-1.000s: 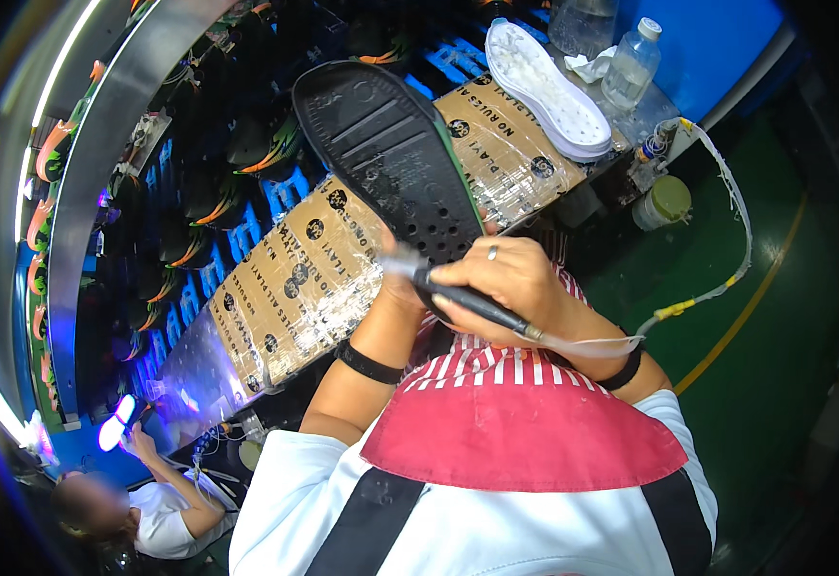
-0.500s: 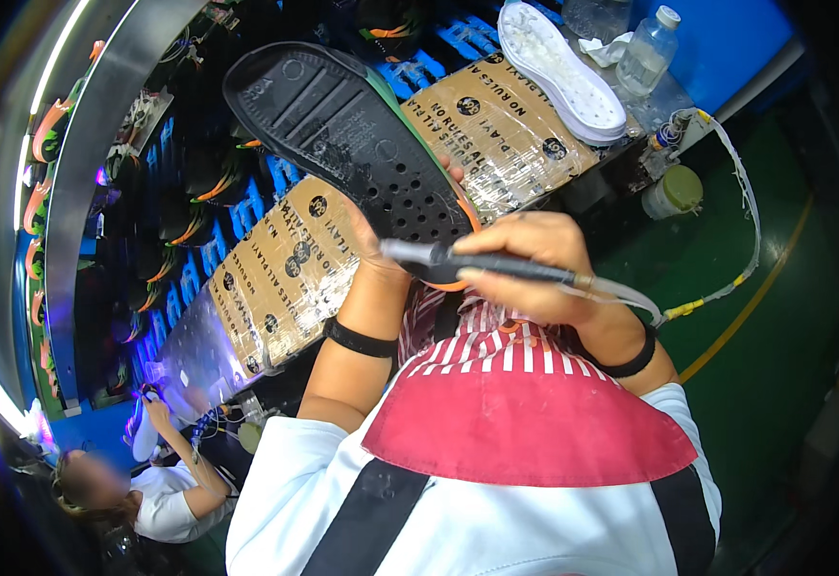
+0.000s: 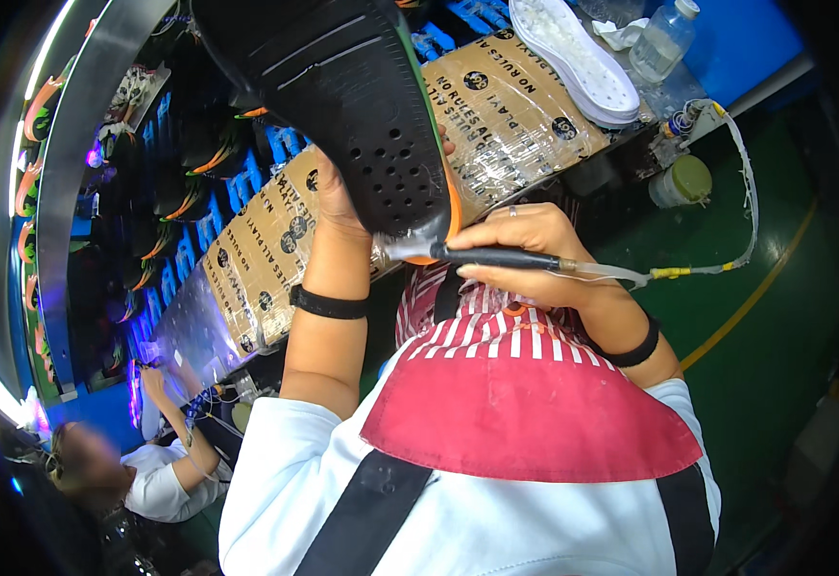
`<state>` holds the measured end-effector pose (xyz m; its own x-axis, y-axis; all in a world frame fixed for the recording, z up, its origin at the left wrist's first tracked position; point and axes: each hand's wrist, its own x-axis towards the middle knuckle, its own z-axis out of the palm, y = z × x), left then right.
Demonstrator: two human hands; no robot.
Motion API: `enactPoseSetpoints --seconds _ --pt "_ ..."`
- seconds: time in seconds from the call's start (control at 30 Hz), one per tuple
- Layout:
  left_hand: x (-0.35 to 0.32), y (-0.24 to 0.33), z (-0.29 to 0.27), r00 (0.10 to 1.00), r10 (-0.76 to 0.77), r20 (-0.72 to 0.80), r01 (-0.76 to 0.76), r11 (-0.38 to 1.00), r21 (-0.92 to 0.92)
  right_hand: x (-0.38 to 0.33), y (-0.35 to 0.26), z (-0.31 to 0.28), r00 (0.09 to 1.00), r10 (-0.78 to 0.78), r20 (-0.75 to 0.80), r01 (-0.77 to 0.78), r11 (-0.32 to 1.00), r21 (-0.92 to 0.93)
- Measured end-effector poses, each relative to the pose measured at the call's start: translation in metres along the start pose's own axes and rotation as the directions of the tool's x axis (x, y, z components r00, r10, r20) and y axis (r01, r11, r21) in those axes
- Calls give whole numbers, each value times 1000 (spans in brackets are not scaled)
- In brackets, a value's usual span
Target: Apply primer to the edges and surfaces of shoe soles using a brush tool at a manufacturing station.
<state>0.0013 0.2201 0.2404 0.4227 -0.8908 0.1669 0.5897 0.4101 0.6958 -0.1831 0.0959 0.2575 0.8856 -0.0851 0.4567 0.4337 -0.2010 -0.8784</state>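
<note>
A large black shoe sole (image 3: 371,115) with a green and orange edge is gripped in my left hand (image 3: 337,200). Its ribbed and holed face is toward me, and its far end runs out of the top of the view. My left thumb side shows at the left edge, while fingertips appear past the right edge. In my right hand (image 3: 530,240) is a black-handled brush (image 3: 496,257), fed by a clear tube at its rear. The pale bristles lie at the sole's near end, by the orange rim.
A cardboard-covered bench (image 3: 506,110) stretches beneath the sole. A white sole (image 3: 583,62) lies on it beside a clear bottle (image 3: 664,43). The tube (image 3: 748,182) loops above a green-lidded jar (image 3: 683,180). Another person (image 3: 174,480) works at the lower left.
The sole has risen and shifted slightly left, with my left arm following. My right hand and the brush have moved a little left and now meet the sole's near end.
</note>
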Motion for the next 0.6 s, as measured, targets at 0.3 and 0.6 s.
enactPoseSetpoints --seconds 0.3,0.6 --pt "4 12 -24 983 -154 -100 164 982 97 1 1 -5 998 -45 38 49 994 -98" --pt "18 27 -4 957 -275 -88 289 925 245 -2 8 -3 998 -2 66 11 992 -124"
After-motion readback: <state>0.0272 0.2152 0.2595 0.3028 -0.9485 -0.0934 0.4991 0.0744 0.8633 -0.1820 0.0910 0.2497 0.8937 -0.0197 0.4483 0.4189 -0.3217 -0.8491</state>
